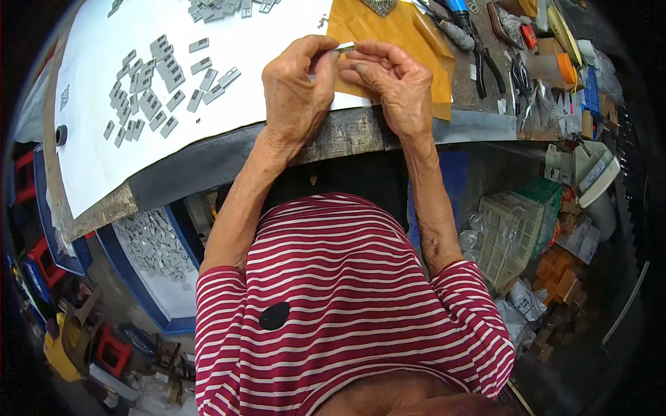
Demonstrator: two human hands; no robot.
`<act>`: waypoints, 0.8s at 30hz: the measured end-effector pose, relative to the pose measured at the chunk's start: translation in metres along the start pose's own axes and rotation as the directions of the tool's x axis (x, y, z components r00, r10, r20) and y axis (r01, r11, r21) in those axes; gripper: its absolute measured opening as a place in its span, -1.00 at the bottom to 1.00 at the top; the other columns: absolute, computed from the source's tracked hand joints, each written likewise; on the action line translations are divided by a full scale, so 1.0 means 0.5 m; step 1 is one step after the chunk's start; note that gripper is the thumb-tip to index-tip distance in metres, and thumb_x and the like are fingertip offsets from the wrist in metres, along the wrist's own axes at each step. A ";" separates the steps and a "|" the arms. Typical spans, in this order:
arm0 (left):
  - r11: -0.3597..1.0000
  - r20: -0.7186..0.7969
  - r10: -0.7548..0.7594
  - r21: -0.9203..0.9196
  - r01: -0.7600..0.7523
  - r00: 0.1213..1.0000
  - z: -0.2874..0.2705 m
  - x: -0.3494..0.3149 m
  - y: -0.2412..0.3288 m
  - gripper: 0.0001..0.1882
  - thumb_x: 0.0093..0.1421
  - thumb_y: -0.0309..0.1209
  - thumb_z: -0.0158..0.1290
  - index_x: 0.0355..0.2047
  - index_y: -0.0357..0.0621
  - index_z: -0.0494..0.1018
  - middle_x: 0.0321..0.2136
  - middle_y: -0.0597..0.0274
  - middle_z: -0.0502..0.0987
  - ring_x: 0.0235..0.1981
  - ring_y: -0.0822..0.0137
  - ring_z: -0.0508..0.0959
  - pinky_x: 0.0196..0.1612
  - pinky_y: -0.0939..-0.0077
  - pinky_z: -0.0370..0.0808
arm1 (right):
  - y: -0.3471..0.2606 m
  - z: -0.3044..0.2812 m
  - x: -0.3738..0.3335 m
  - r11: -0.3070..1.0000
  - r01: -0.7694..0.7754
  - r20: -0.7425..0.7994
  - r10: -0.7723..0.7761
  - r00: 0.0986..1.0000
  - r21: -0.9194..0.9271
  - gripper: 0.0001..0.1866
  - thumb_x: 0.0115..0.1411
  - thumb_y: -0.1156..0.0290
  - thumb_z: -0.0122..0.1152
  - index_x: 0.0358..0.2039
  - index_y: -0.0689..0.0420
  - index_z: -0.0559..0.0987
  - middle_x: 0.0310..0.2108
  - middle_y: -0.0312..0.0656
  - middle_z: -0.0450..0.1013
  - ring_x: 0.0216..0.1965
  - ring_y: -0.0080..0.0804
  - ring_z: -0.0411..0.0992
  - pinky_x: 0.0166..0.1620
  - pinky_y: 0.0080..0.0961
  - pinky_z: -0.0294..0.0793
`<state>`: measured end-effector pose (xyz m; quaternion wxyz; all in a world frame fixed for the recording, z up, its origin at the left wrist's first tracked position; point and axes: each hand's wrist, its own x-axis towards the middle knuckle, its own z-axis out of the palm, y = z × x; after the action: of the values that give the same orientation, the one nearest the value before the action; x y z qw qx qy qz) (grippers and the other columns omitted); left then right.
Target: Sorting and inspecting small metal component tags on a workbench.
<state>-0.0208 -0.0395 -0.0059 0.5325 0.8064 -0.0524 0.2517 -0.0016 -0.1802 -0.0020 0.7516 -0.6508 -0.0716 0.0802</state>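
Over the front of the workbench, my left hand (300, 87) and my right hand (399, 87) meet fingertip to fingertip. Between them is a small, light grey part (345, 47), mostly covered by the fingers. My left thumb and index finger pinch it; my right fingertips close on its other side. To the left, many flat grey rectangular pieces (166, 69) with small slots lie scattered on a white sheet (229, 111). Beneath my right hand spreads a brown paper sheet (438, 76), with a small heap of tiny metal-coloured parts (379, 5) at its far edge.
Pliers (485, 66), a blue-handled tool (458, 8) and assorted small items crowd the bench's right side. A black ring (61, 134) sits at the sheet's left edge. Below left, a blue tray (125, 277) holds many grey pieces. A beige ridged case (510, 229) stands below right.
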 end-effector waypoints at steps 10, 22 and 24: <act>0.817 0.138 -0.331 -0.453 0.357 0.933 -0.008 0.004 0.006 -0.86 0.10 -0.49 -0.01 -0.38 -0.34 0.41 -0.56 0.16 0.51 -0.57 0.54 0.48 -0.50 0.72 0.44 | -0.006 0.010 0.001 0.992 0.122 -0.092 -0.123 0.988 -0.018 -0.74 0.06 0.65 0.07 -0.20 0.44 0.39 -0.30 -0.01 0.45 -0.27 -0.36 0.48 -0.15 -0.60 0.48; 0.516 0.335 -0.315 -0.725 0.456 0.888 -0.009 0.008 -0.017 -0.79 0.15 -0.40 -0.01 -0.34 -0.37 0.36 -0.50 0.06 0.53 -0.60 0.49 0.49 -0.52 0.72 0.46 | -0.009 0.021 -0.001 0.959 0.224 -0.126 -0.248 0.961 -0.173 -0.75 0.06 0.67 0.07 -0.20 0.41 0.39 -0.29 -0.06 0.44 -0.27 -0.40 0.48 -0.20 -0.65 0.48; 0.544 0.381 -0.346 -0.663 0.514 0.857 -0.009 0.007 -0.018 -0.80 0.14 -0.42 -0.01 -0.35 -0.37 0.36 -0.47 0.02 0.53 -0.59 0.47 0.50 -0.50 0.70 0.48 | -0.010 0.022 -0.001 0.953 0.247 -0.118 -0.269 0.956 -0.174 -0.75 0.07 0.66 0.07 -0.20 0.41 0.39 -0.29 -0.06 0.44 -0.27 -0.39 0.48 -0.20 -0.65 0.48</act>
<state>-0.0161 -0.0310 -0.0103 0.8511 0.5247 -0.0049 -0.0161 -0.0044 -0.1701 0.0044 0.7051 -0.6971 -0.1091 -0.0708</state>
